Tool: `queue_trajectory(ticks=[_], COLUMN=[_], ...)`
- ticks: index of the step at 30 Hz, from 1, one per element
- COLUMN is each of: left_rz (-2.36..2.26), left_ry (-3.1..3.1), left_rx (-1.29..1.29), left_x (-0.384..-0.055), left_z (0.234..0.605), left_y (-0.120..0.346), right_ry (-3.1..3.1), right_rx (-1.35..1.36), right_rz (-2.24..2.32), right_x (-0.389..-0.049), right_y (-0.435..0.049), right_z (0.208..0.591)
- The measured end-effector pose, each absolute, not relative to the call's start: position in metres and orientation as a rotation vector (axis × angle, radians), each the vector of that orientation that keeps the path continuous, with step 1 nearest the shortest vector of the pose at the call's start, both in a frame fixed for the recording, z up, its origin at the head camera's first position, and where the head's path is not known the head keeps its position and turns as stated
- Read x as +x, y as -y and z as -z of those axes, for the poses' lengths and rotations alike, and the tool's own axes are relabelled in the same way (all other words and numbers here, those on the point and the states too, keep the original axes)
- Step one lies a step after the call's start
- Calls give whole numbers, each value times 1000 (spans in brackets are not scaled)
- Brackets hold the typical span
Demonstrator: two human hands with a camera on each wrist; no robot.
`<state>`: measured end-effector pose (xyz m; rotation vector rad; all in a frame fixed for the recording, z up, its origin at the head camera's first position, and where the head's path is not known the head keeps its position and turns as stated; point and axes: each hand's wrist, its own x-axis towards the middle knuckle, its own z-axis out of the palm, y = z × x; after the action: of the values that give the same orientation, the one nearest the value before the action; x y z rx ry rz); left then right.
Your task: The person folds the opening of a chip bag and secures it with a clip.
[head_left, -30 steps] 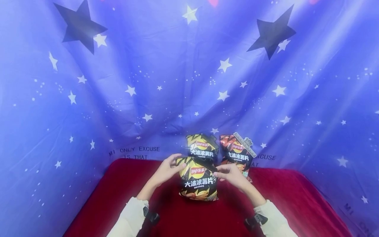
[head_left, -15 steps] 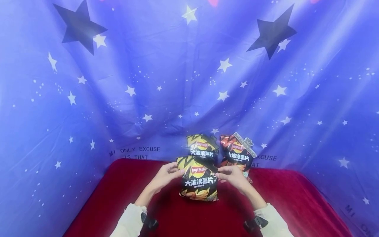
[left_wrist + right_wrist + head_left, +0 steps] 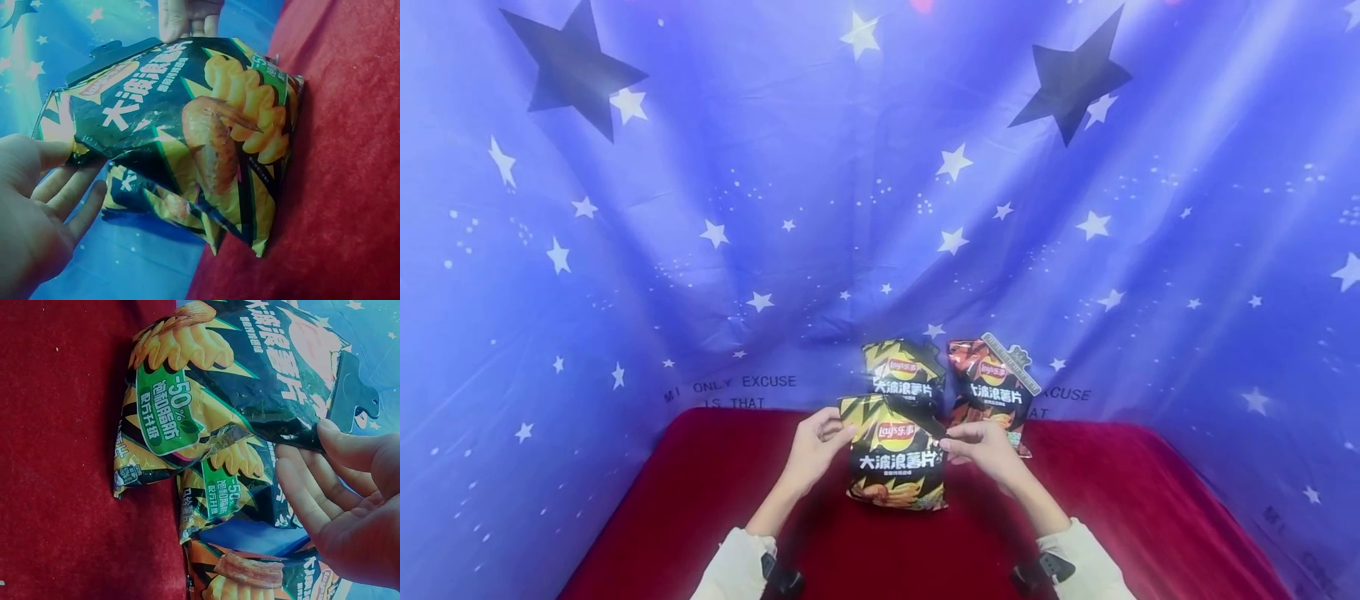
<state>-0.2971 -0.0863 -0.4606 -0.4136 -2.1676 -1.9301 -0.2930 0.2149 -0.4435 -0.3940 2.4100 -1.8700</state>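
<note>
A black and yellow bag of potato chips [image 3: 898, 483] stands upright in front, between my two hands. My left hand [image 3: 816, 450] pinches its upper left edge between thumb and fingers; the left wrist view shows the thumb on the front of the bag [image 3: 137, 119]. Opposite, my right hand [image 3: 988, 450] pinches the right edge. In the right wrist view, the right thumb lies close below a dark bag clip [image 3: 351, 394], which sits across the bag's upper corner. Directly behind stands a second black and yellow bag [image 3: 904, 371], its lower part hidden.
To the right and behind stands a red and black chip bag [image 3: 988, 404], with a pale ruler-like clip [image 3: 1011, 364] slanting over its top corner. A red cloth [image 3: 722, 492] covers the table. Close behind the bags hangs a blue star-printed curtain [image 3: 820, 167].
My left fingers have drawn down from the bag's top corner and now curl at its left edge. My right hand keeps its pinch. The head view has shifted slightly.
</note>
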Motion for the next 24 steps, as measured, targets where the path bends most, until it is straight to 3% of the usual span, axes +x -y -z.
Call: queue_trajectory(ticks=[11,24], left_rz=[1998,2088], left_ry=[2007,1841], left_rx=[-234,84], left_x=[-302,-333], left_z=[433,393], left_y=[101,140], right_ry=[-2428,-2471], right_rx=[-326,-420], right_rz=[1927,1888], right_x=[-301,-346], right_y=[-189,-119], right_z=[413,378])
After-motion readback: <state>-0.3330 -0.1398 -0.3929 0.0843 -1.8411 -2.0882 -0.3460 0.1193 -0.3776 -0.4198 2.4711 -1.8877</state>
